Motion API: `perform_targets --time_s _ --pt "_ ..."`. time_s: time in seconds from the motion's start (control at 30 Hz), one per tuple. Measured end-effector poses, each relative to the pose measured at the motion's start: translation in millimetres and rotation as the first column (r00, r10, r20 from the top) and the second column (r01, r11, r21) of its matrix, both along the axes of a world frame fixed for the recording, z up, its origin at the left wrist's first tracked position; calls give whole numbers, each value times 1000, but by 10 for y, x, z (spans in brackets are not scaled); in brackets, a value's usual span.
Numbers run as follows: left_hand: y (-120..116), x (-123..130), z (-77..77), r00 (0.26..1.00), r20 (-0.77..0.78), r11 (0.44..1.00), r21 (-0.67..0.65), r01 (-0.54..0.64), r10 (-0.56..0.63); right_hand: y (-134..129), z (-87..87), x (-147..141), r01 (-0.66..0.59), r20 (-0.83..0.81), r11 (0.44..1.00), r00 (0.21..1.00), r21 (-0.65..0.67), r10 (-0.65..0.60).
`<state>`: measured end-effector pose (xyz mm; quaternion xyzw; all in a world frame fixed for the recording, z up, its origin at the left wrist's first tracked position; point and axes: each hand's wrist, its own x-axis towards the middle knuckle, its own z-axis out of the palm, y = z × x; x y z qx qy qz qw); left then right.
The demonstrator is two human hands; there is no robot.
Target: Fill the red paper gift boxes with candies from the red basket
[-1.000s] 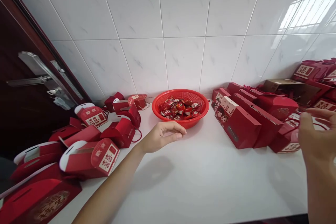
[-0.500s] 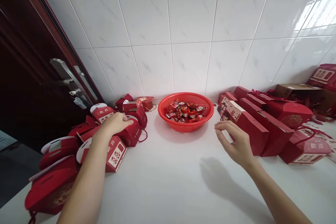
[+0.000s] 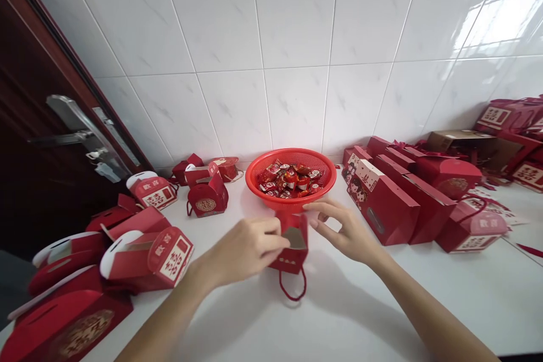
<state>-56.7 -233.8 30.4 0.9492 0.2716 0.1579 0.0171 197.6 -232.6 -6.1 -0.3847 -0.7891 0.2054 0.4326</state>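
Observation:
A small red gift box (image 3: 292,263) with a cord handle stands with its top open at the middle of the table, just in front of the candy basket. My left hand (image 3: 252,249) is closed on the box's left side, its thumb and fingers at the open rim. From the right, my right hand (image 3: 345,232) reaches to the raised flap with fingers apart; whether its fingertips touch the flap is hard to see. Behind the box sits a red plastic basket (image 3: 326,188) with wrapped candies (image 3: 291,180) in it.
Several red gift boxes (image 3: 144,263) with white-edged flaps crowd the left side. Larger red boxes (image 3: 390,203) line up on the right, with a cardboard carton (image 3: 458,140) behind them. A tiled wall (image 3: 297,107) closes off the back; a dark door (image 3: 38,85) stands at left.
My left hand has brought a small red box from the left group to the middle. My right hand has moved left toward it, and the view has shifted slightly right.

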Motion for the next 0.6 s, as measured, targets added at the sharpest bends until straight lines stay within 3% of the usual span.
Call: perform_targets --time_s 0.1,0.17,0.27,0.37,0.47,0.6 --pt "-52 166 -202 993 -1 981 152 121 -122 -4 -41 -4 -45 93 997 994 -56 50" --pt "-56 204 -268 990 11 980 144 137 -140 -23 -74 18 -34 179 995 983 -94 50" --pt "-48 230 -241 983 78 985 -37 170 -166 -48 -91 68 -32 212 990 975 -137 61" --pt "-12 309 -164 966 178 955 -200 221 -186 -42 -91 105 -49 163 988 984 -149 73" --pt "48 443 -131 963 183 946 -222 237 -199 -20 -105 134 -47 113 988 992 -148 64" --pt "103 551 -94 967 76 950 -179 255 -245 -35 -101 208 -46 80 982 995 -181 62"
